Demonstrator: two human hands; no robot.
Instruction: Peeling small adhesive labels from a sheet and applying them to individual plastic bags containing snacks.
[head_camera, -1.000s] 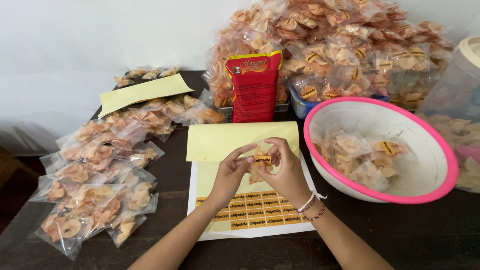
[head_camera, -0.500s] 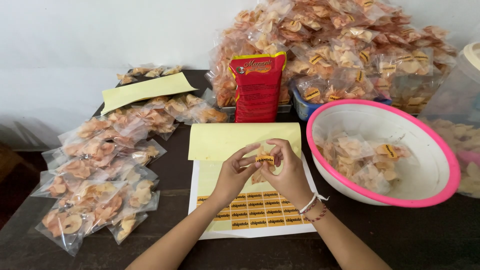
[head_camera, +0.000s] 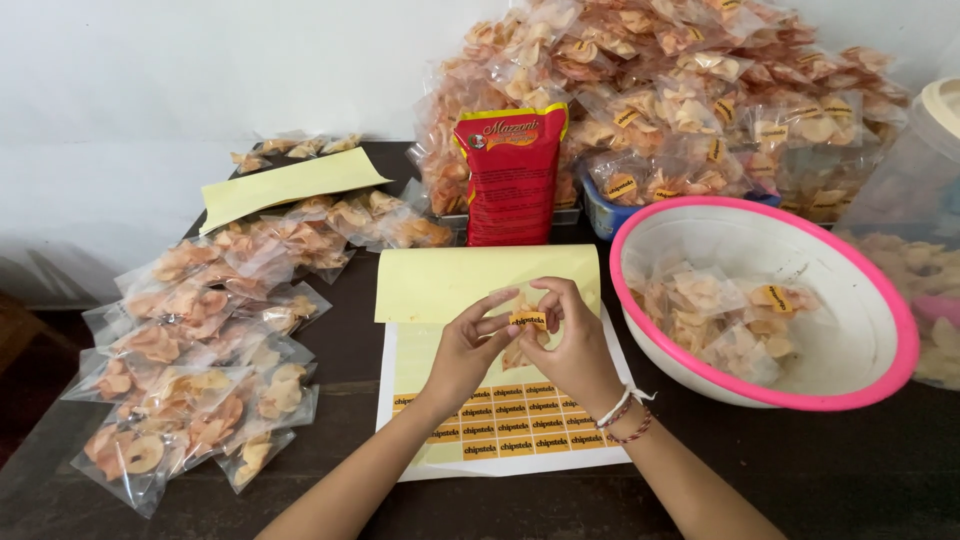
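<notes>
I see a small clear packet (head_camera: 520, 345) of pale orange chips with an orange sticker (head_camera: 528, 319) on it, held just above the sticker sheet (head_camera: 500, 425) on the table (head_camera: 820, 470). My left hand (head_camera: 465, 350) and right hand (head_camera: 572, 345) meet over it, each grip pinching the packet. Beyond stands a pink-rimmed bowl (head_camera: 880, 290).

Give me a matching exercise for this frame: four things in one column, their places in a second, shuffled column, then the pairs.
Things:
1. sticker sheet
2. pink-rimmed bowl
3. red pouch
4. orange sticker

Places:
A. standing upright behind the yellow sheet
B. pinched between the left hand and the right hand
C. flat under the hands
D. right of the hands

Pairs: 1-C, 2-D, 3-A, 4-B
</notes>
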